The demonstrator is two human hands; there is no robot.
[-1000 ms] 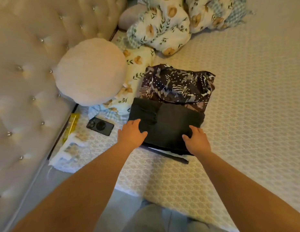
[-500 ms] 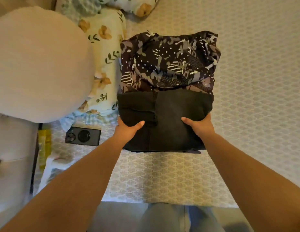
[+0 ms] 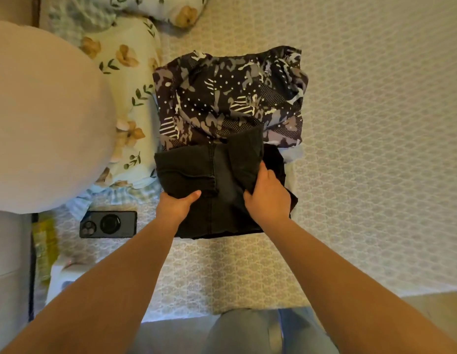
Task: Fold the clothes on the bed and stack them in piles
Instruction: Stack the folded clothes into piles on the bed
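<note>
Dark folded garment [image 3: 196, 172] mid-bed [image 3: 375, 149], overlapping patterned garment [image 3: 230, 98] at 12 o'clock. Left hand [image 3: 175, 206] grasping garment's near-left edge, thumb on top. Right hand [image 3: 268, 198] clenched round lifted right flap. Phone [image 3: 108, 224] at 9 o'clock, beside floral pillow [image 3: 130, 80].

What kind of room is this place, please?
Most likely a bedroom: clothes lie on a bed with a patterned cover, floral pillows sit at its head, and a tufted headboard stands at the left.

Dark garment's [image 3: 196, 172] right flap newly lifted
</note>
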